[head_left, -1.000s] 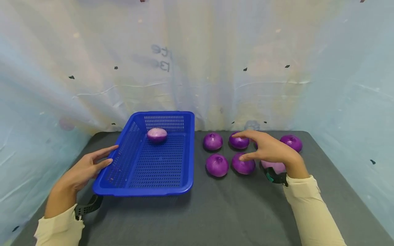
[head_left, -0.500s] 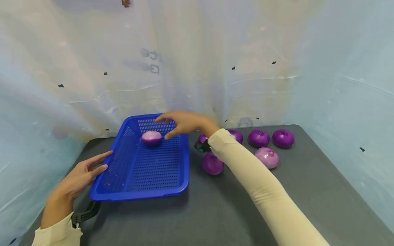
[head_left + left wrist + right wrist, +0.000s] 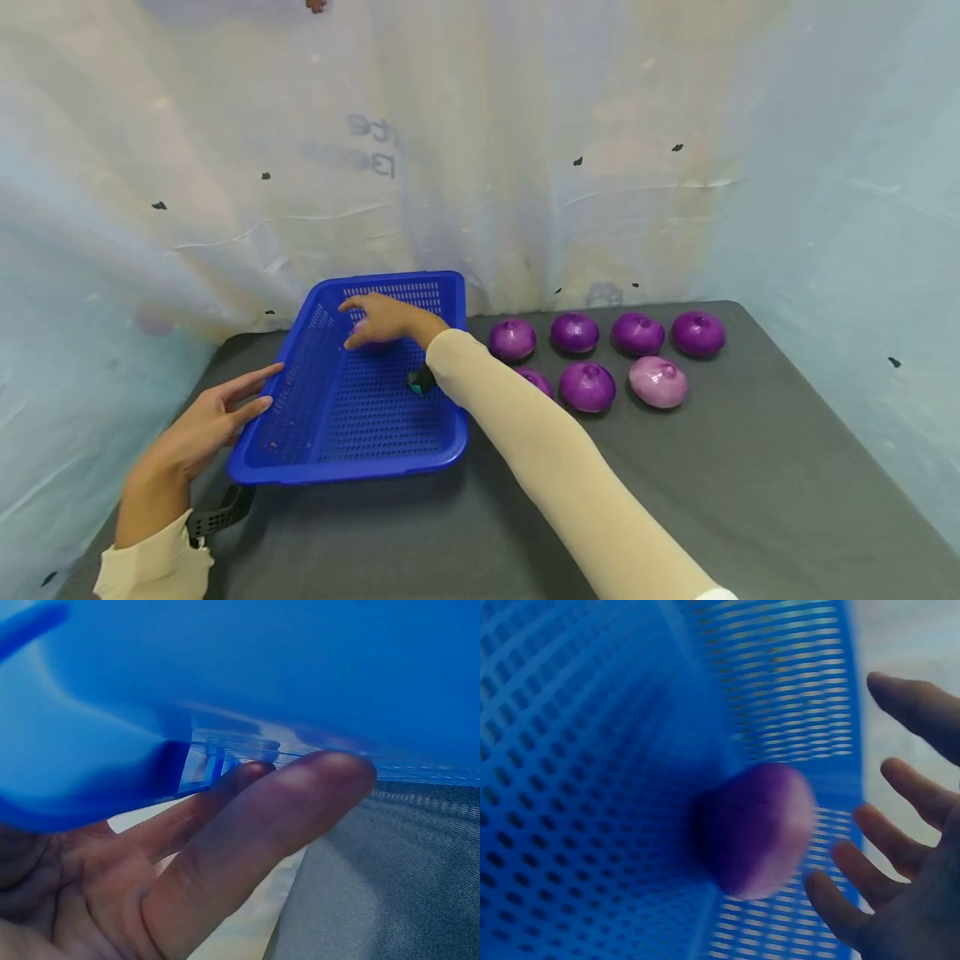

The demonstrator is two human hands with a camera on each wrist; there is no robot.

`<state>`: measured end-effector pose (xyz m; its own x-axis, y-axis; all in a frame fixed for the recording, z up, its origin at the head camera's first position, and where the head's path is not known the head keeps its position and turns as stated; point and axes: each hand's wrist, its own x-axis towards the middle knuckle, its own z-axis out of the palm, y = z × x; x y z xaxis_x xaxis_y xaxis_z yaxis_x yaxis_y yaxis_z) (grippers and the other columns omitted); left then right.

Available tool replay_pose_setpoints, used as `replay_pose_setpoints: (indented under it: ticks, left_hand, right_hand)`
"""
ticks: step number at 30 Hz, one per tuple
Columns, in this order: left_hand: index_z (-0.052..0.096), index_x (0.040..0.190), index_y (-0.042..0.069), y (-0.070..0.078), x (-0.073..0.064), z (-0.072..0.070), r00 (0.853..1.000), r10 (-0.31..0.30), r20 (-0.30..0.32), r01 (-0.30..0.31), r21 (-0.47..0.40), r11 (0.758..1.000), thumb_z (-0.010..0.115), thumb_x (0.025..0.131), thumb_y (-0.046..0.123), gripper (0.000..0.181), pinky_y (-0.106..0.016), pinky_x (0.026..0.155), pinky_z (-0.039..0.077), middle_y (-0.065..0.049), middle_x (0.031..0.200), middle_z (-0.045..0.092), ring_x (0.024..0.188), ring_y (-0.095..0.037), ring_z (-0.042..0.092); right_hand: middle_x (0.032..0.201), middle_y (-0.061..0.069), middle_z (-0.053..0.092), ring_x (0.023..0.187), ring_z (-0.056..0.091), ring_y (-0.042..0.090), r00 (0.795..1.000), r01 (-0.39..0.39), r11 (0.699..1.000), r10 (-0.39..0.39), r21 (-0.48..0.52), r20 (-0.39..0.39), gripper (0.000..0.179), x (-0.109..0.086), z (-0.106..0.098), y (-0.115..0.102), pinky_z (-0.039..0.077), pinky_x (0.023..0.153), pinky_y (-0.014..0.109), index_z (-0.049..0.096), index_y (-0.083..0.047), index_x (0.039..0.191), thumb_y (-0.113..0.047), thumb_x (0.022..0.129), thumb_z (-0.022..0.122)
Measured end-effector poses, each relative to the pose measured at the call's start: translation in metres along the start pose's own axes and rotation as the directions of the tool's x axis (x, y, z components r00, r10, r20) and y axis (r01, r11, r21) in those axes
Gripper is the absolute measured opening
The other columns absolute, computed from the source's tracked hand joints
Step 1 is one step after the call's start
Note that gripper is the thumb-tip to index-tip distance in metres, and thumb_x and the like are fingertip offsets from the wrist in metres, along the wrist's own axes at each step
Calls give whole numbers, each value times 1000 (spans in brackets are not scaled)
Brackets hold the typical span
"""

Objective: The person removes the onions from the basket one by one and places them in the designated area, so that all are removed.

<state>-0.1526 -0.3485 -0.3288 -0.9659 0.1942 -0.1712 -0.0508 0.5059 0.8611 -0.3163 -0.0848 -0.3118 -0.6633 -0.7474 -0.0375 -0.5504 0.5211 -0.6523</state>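
A blue plastic basket [image 3: 352, 475] with slotted walls stands on the left in the head view. Inside it, near the back wall, lies a purple-and-pink onion [image 3: 757, 832], mostly covered by my right hand [image 3: 386, 318] in the head view. That hand hovers over the onion with spread fingers; the right wrist view shows a gap between fingertips and onion. My left hand [image 3: 206, 421] is at the basket's left side, with straight fingers touching its rim and outer wall. In the left wrist view, its fingers [image 3: 255, 832] extend along the basket's outside.
Right of the basket, purple onions [image 3: 587, 387] sit in two rows on the dark grey table [image 3: 750, 467], one of them a paler pink onion [image 3: 657, 382]. My right sleeve [image 3: 547, 450] partly covers one onion. A pale plastic sheet [image 3: 510, 150] hangs behind the table.
My right hand has moved left from above the table onions into the basket, over the onion there. The left hand stays at the basket's rim. The head view has shifted slightly.
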Motion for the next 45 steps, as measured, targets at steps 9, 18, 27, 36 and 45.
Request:
replay_pose_setpoints:
  ticks: [9, 18, 27, 36, 45]
  left_hand:
    - [20, 160, 11, 0, 3, 5, 1000, 16, 7, -16, 1, 1000, 48, 106, 33, 65, -40, 75, 62, -35, 155, 27, 95, -9, 70]
    - [21, 159, 11, 0, 4, -4, 999, 31, -6, -31, 66, 997, 48, 106, 33, 64, -39, 74, 62, -34, 153, 29, 95, -5, 69]
    - [19, 159, 9, 3, 4, -3, 1000, 12, 6, -12, 46, 999, 48, 106, 32, 65, -39, 73, 62, -37, 153, 27, 93, -9, 71]
    - [18, 160, 11, 2, 4, 0, 1000, 5, 12, -6, 44, 999, 46, 106, 32, 64, -39, 74, 62, -37, 154, 25, 93, -8, 70]
    - [18, 160, 11, 3, 4, -1, 1000, 8, 20, -9, 46, 999, 47, 106, 33, 65, -39, 74, 62, -35, 154, 26, 94, -9, 71]
  right_hand:
    - [162, 10, 25, 147, 33, 31, 983, -156, 969, 171, -193, 65, 75, -9, 10, 12, 36, 117, 47, 37, -24, 154, -31, 89, 75]
    - [153, 6, 33, 133, 42, 22, 978, -138, 968, 167, -209, 125, 65, -20, 10, -1, 45, 107, 33, 51, -21, 141, -22, 83, 81]
    - [154, -4, 36, 137, 39, 16, 951, -21, 933, 130, -358, 281, 82, -28, 17, -8, 41, 114, 35, 42, -36, 150, -7, 83, 80]
    - [139, 0, 43, 117, 47, 15, 927, -25, 957, 130, -290, 353, 74, -33, 12, -7, 48, 94, 26, 42, -30, 141, -6, 83, 79]
    - [135, -1, 42, 120, 46, 15, 896, -52, 971, 149, -234, 418, 71, -33, 14, -8, 46, 100, 28, 42, -34, 140, -20, 83, 81]
